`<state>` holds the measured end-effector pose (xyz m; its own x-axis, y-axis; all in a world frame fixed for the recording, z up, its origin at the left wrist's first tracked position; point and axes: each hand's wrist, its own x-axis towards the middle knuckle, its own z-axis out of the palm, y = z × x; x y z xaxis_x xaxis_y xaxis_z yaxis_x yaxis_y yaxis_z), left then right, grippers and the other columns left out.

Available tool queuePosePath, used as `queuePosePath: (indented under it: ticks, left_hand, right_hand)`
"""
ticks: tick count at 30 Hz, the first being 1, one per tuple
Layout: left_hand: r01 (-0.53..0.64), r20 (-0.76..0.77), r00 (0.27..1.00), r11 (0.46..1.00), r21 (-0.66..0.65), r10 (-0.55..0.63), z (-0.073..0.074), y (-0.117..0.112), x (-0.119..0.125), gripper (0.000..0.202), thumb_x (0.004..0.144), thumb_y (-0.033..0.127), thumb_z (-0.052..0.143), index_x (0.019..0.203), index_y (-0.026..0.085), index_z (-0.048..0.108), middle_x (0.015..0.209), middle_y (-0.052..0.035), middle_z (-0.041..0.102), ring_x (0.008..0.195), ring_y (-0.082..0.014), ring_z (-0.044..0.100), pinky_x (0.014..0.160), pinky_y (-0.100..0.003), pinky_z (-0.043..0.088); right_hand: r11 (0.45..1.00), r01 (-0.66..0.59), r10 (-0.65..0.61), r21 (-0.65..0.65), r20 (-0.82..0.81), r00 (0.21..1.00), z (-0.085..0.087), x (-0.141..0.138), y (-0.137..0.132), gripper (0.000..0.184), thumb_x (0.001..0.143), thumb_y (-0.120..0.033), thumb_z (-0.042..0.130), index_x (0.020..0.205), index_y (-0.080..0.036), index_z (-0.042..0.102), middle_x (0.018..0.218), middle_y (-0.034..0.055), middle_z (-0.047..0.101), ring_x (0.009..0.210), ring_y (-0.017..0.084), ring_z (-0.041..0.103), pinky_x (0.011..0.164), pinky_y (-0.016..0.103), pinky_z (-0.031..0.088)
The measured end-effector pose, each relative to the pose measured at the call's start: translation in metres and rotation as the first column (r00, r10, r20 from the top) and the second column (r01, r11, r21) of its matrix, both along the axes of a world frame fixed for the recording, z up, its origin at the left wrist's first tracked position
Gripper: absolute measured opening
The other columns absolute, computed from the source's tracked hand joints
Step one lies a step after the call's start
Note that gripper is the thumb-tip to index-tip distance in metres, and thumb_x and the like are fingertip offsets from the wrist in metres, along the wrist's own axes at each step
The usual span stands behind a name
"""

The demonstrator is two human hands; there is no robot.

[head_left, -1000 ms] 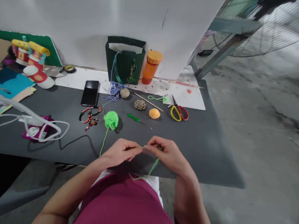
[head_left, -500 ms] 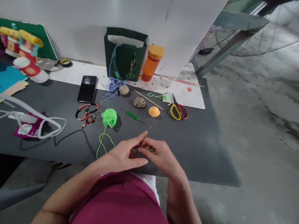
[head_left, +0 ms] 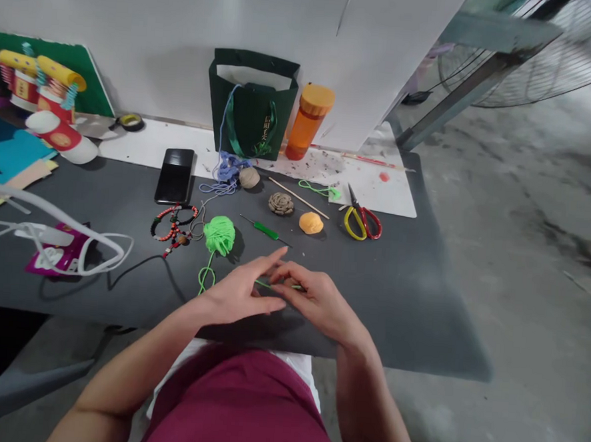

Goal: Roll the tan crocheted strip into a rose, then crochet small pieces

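- Green yarn (head_left: pixel 262 284) is running as a short strand between the 2 hands, over the near part of the table (head_left: pixel 401 294), while its ball (head_left: pixel 219 235) is lying farther left and farther off, just beside the bracelets (head_left: pixel 173 230).
- Right hand (head_left: pixel 315 299) is pinching the strand between thumb and forefinger, and a bit of green is showing inside its curled fingers.
- Left hand (head_left: pixel 238 294) is spreading its thumb and forefinger apart; its other fingers are partly hiding, so I cannot tell whether they are gripping the yarn.
- Slack yarn is looping on the table between the ball and the left hand; a quick pull could be tightening that loop into a tangle.
- If the right pinch were loosening, the strand could be slipping out, since the left thumb and forefinger are not closing on it.
- A hard tug could be rolling the ball near, as nothing visible is holding it.
- Green-handled hook (head_left: pixel 266 231) is lying just beyond the hands; its thin tip could be catching a stray strand.
- Scissors (head_left: pixel 358 207) are lying far right, well apart, probably posing less risk.
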<state>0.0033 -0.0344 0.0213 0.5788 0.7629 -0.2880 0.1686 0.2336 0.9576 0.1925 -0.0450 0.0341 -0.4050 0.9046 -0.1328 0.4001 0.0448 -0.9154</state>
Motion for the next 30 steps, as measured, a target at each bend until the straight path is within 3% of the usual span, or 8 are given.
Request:
queuePosePath:
  ticks: [3,5,7,14,19,22,26,30]
  left_hand:
    - [0.119,0.209,0.975,0.973,-0.198,-0.077,0.000,0.018,0.011,0.036,0.075,0.031,0.077,0.106,0.016,0.067,0.094,-0.0047,0.069,0.073,-0.0136,0.064,0.071,-0.030,0.054]
    - [0.098,0.182,0.981,0.975,-0.201,-0.061,-0.003,0.028,0.016,0.028,0.076,0.037,0.078,0.088,0.016,0.063,0.070,0.0015,0.063,0.060,-0.0106,0.058,0.063,-0.027,0.049]
    - [0.052,0.121,0.992,0.983,-0.174,-0.031,-0.007,0.035,0.018,0.033,0.076,0.044,0.079,0.081,0.017,0.060,0.060,0.0049,0.057,0.053,-0.0094,0.052,0.056,-0.025,0.043]
    - [-0.081,0.017,0.996,0.987,-0.137,0.084,-0.023,0.040,0.010,0.039,0.077,0.053,0.074,0.072,0.017,0.058,0.059,0.0030,0.057,0.053,-0.0096,0.050,0.054,-0.024,0.040]
    - [-0.184,-0.044,0.983,0.979,-0.094,0.180,-0.023,0.044,0.003,0.031,0.079,0.047,0.070,0.074,0.018,0.061,0.058,0.0036,0.055,0.054,-0.0106,0.049,0.052,-0.024,0.038]
    - [-0.158,-0.095,0.984,0.986,-0.050,0.153,-0.020,0.044,0.003,0.025,0.081,0.041,0.067,0.074,0.018,0.062,0.058,0.0032,0.055,0.054,-0.0110,0.049,0.054,-0.024,0.039]
    - [-0.169,-0.193,0.959,0.965,0.199,0.208,-0.019,0.040,0.004,0.016,0.084,0.032,0.064,0.075,0.019,0.068,0.069,-0.0005,0.062,0.065,-0.0142,0.057,0.063,-0.028,0.046]
    - [-0.202,-0.153,0.932,0.822,0.533,0.328,-0.022,0.038,0.003,0.010,0.083,0.026,0.068,0.076,0.022,0.074,0.098,-0.0073,0.071,0.097,-0.0230,0.066,0.093,-0.042,0.050]
  right_hand:
    - [1.000,0.027,-0.026,0.008,-0.016,1.000,0.004,0.001,0.012,0.009,0.091,-0.027,0.058,0.089,-0.023,0.066,0.080,0.0007,0.074,0.069,0.014,0.066,0.065,0.025,0.049]
    - [0.999,0.051,-0.050,0.010,-0.026,0.998,0.002,0.004,0.021,0.009,0.091,-0.028,0.058,0.091,-0.023,0.066,0.076,-0.0002,0.073,0.067,0.014,0.067,0.064,0.025,0.049]
    - [0.996,0.084,-0.084,-0.001,-0.056,0.995,-0.003,0.005,0.029,0.009,0.090,-0.031,0.060,0.091,-0.023,0.065,0.070,-0.0017,0.069,0.062,0.013,0.063,0.061,0.025,0.047]
    - [0.967,0.222,-0.244,-0.123,-0.209,0.947,-0.027,0.003,0.041,0.019,0.085,-0.039,0.068,0.086,-0.021,0.063,0.050,-0.0075,0.052,0.048,0.010,0.047,0.049,0.024,0.038]
    - [0.939,0.114,-0.222,-0.325,-0.319,0.921,-0.035,0.005,0.040,0.028,0.081,-0.041,0.074,0.095,-0.020,0.064,0.061,-0.0022,0.069,0.048,0.010,0.057,0.051,0.025,0.047]
    - [0.907,0.097,-0.237,-0.409,-0.307,0.922,-0.036,0.007,0.038,0.030,0.078,-0.045,0.078,0.084,-0.019,0.065,0.063,0.0003,0.072,0.051,0.011,0.064,0.053,0.025,0.052]
    - [0.867,0.036,-0.226,-0.497,-0.328,0.917,-0.034,0.009,0.036,0.036,0.075,-0.049,0.081,0.076,-0.017,0.064,0.058,0.0001,0.071,0.046,0.009,0.063,0.048,0.020,0.049]
    - [0.823,-0.049,-0.286,-0.565,-0.489,0.824,-0.036,0.008,0.037,0.040,0.075,-0.051,0.082,0.076,-0.018,0.060,0.052,-0.0013,0.070,0.038,0.008,0.058,0.040,0.017,0.044]
